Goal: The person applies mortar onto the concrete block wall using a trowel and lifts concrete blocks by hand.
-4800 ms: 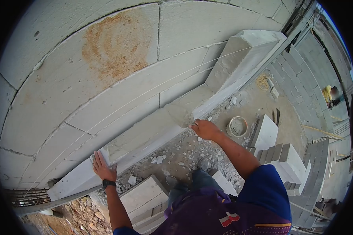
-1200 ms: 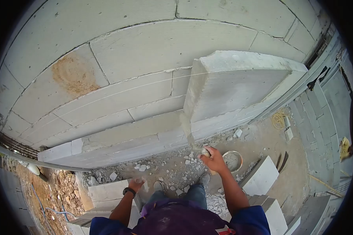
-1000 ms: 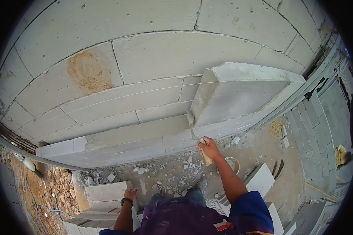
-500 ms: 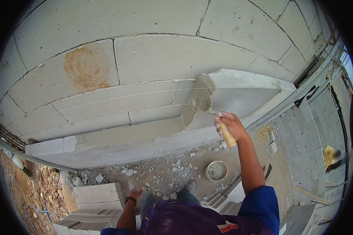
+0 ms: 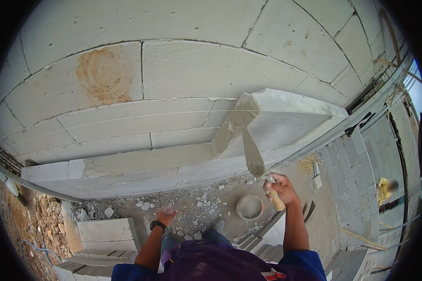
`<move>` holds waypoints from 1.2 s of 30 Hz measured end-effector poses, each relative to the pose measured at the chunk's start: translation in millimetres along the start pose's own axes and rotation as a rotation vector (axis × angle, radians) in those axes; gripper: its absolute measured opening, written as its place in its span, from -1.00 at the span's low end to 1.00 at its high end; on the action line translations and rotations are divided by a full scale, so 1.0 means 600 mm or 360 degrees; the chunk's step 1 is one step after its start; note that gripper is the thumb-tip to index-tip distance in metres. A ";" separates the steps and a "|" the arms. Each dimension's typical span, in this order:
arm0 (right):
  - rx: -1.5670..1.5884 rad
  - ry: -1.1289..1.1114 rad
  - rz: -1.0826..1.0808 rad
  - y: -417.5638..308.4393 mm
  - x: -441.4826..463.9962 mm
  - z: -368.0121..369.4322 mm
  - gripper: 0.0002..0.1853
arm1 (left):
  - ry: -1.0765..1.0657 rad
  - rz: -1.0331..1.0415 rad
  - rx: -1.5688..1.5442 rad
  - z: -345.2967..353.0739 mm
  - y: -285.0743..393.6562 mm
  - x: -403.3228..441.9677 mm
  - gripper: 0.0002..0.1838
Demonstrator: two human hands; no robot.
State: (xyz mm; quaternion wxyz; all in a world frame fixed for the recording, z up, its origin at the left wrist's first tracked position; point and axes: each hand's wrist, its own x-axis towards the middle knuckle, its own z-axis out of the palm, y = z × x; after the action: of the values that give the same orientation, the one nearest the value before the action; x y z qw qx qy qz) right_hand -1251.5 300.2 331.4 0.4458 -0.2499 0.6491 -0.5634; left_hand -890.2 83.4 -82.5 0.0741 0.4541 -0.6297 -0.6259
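My right hand [image 5: 280,189] is closed round the wooden handle of a trowel [image 5: 252,152], its mortar-smeared blade pointing up at the block end. Grey mortar [image 5: 234,122] coats the end face of the large upright block [image 5: 290,119]. More mortar [image 5: 145,158] lies along the top of the low block wall [image 5: 126,180]. My left hand [image 5: 166,215] is held low with its fingers apart and nothing in it, above the rubble-strewn floor. A string [image 5: 140,115] runs in front of the tall block wall [image 5: 206,70].
A bucket of mortar [image 5: 249,207] stands on the floor right of my feet. Block stacks [image 5: 109,230] sit at the lower left, with others [image 5: 267,241] at the lower right. Coiled yellow rope [image 5: 306,166] lies beyond. Another person [image 5: 383,191] in yellow is at the far right.
Mortar has spread over the upright block's end face. My right hand rose with the trowel, then drew back down from that face. My left hand has lifted slightly.
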 end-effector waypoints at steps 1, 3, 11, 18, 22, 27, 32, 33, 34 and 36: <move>-0.0041 -0.0044 0.0038 0.030 0.020 0.004 -0.85 | -0.0071 -0.0134 0.0109 -0.003 0.002 -0.016 -0.19; -0.0202 -0.0086 0.0163 0.079 0.068 0.024 -0.86 | -0.0149 -0.0273 0.0246 -0.006 -0.004 -0.025 -0.16; -0.0745 0.0095 0.0262 0.166 0.198 0.082 -0.83 | 0.0070 -0.0172 0.0177 -0.025 -0.020 -0.067 -0.17; -0.0303 0.0159 0.0168 0.004 0.155 0.082 -0.83 | 0.0103 -0.0173 0.0033 -0.037 -0.047 -0.067 -0.12; -0.0201 0.0104 0.0072 -0.083 0.146 0.066 -0.84 | 0.0050 -0.0158 0.0144 -0.014 -0.099 -0.028 -0.12; -0.0030 -0.0016 0.0097 -0.078 0.109 0.018 -0.83 | 0.0080 -0.0059 0.0116 -0.001 -0.077 -0.041 -0.18; -0.0001 -0.0015 -0.0002 0.001 0.041 -0.004 -0.84 | 0.0078 -0.0186 0.0243 -0.014 -0.076 -0.059 -0.22; 0.0013 -0.0004 -0.0019 0.020 0.029 0.002 -0.84 | 0.0020 -0.0274 0.0202 -0.021 -0.073 -0.067 -0.21; 0.0030 0.0011 -0.0038 0.037 0.023 0.007 -0.85 | -0.0041 -0.0358 0.0165 -0.030 -0.072 -0.072 -0.20; -0.0197 0.0011 0.0035 0.089 0.041 0.016 -0.85 | -0.0063 -0.0375 0.0185 -0.039 -0.082 -0.072 -0.18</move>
State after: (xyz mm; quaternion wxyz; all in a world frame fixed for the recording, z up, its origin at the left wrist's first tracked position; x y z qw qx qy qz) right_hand -1245.2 287.9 273.6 0.4333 -0.2679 0.6869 -0.5183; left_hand -826.4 104.8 -99.5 -0.0387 0.5160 -0.6086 -0.6016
